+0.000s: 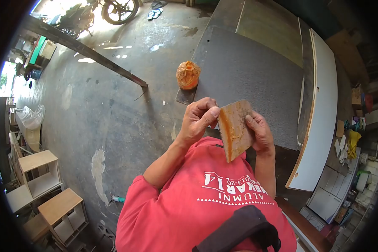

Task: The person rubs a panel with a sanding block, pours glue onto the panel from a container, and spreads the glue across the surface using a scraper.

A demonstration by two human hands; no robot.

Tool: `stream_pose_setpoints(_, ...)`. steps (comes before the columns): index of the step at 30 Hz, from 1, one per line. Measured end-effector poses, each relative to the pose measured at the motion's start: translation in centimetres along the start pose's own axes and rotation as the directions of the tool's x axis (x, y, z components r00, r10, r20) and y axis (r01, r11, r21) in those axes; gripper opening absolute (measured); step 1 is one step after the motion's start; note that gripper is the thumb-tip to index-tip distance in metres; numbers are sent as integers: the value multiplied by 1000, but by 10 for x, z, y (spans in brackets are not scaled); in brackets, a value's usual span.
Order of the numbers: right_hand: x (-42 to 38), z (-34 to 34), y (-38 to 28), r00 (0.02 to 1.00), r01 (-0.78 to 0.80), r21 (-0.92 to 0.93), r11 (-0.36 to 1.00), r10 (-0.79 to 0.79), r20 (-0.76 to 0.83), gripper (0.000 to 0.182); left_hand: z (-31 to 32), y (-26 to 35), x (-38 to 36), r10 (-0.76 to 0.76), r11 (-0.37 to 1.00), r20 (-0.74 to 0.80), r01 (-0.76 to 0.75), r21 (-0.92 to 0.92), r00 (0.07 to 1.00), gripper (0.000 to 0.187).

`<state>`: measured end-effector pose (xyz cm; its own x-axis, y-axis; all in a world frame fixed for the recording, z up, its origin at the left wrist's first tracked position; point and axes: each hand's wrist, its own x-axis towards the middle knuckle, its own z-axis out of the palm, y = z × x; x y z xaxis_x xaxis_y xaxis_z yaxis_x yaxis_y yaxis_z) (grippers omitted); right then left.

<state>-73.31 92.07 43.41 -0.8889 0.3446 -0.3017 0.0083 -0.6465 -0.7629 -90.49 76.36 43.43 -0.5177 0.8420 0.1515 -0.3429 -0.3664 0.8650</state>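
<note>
A flat brownish piece [238,128] with orange smears and a finely toothed left edge is held in front of my red shirt. My right hand [260,130] grips its right side, thumb on the smeared face. At its upper left corner, my left hand [200,117] has thumb and fingers pinched together at the edge. An orange-smeared container [188,75] stands at the left edge of the dark board [248,80], beyond my left hand.
A long white panel [319,113] lies along the right side. Wooden box frames [61,206] stand at lower left. A slanting metal post [88,50] and a motorcycle wheel [120,10] are at upper left. Yellow cloth [353,143] hangs far right.
</note>
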Motion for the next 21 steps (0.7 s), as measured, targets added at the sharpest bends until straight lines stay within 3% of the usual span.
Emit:
stream_pose_setpoints(2, 6, 13, 8, 998, -44, 56, 997, 42, 45, 41, 14, 3, -1, 49, 983, -169, -77, -166, 984, 28)
stream_pose_setpoints(4, 12, 36, 17, 980, -167, 393, 904, 110, 163, 44, 12, 3, 1, 55, 981, -253, -99, -165, 966, 27)
stream_pose_setpoints(9, 24, 47, 42, 948, -308, 536, 786, 210, 237, 43, 5, -1, 7, 57, 955, -462, -184, -233, 885, 26)
stream_pose_setpoints(11, 27, 50, 45, 956, -292, 533, 794, 248, 153, 41, -1, 4, 12, 38, 963, -531, -173, -206, 846, 27)
stream_pose_setpoints(13, 26, 45, 44, 957, -285, 597, 750, 254, 138, 37, -25, 18, 11, 123, 900, -532, -320, -295, 838, 30)
stream_pose_setpoints(15, 27, 38, 46, 958, -274, 655, 704, 259, 123, 33, -65, 55, 8, 253, 843, -692, -505, -185, 676, 32)
stream_pose_setpoints(16, 27, 33, 48, 987, -36, 451, 892, 103, -125, 30, -95, 69, -3, 297, 800, -678, -562, -207, 673, 30)
stream_pose_setpoints(17, 24, 28, 48, 941, 174, 160, 972, -116, -317, 27, -122, 80, -15, 338, 754, -665, -614, -232, 666, 27)
stream_pose_setpoints(18, 20, 19, 44, 942, 170, 154, 973, -114, -315, 27, -140, 85, -23, 379, 806, -758, -591, -11, 531, 18)
stream_pose_setpoints(19, 15, 8, 39, 852, 374, -411, 831, -483, -201, 23, -154, 87, -30, 437, 832, -813, -516, 203, 385, 13)
stream_pose_setpoints(20, 14, 9, 32, 706, 475, -801, 364, -701, 100, 18, -164, 85, -36, 439, 831, -813, -518, 205, 383, 13)
stream_pose_setpoints(21, 11, 13, 24, 600, 556, -812, 175, -761, 247, 15, -173, 80, -42, 519, 826, -824, -380, 416, 226, 13)
